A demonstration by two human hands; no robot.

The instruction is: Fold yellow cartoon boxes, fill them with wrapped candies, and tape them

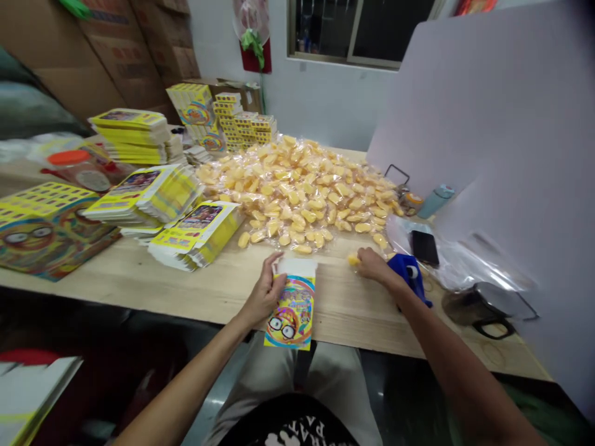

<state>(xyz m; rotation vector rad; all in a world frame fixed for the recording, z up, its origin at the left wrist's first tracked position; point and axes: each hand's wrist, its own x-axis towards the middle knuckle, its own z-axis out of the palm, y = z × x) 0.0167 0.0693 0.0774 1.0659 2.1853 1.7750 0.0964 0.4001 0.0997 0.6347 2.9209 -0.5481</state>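
My left hand (266,292) grips a yellow printed carton (292,310) by its left side, thumb on the front. The carton's white top flap (297,266) is up, and a cartoon face with glasses is on its front. To the right, my right hand (372,265) is closed on a small yellow wrapped piece (354,260), just above the table. A large heap of similar yellow pieces in clear wrappers (302,186) lies beyond both hands. Beside my right forearm sits a blue object (409,279) with a white spot.
Flat carton stacks (195,229) and a big display box (46,229) stand on the left of the wooden table (223,297). Small filled-looking boxes (242,121) are stacked at the back. A phone (424,248), a blue bottle (437,201) and a metal cup (478,306) are at right.
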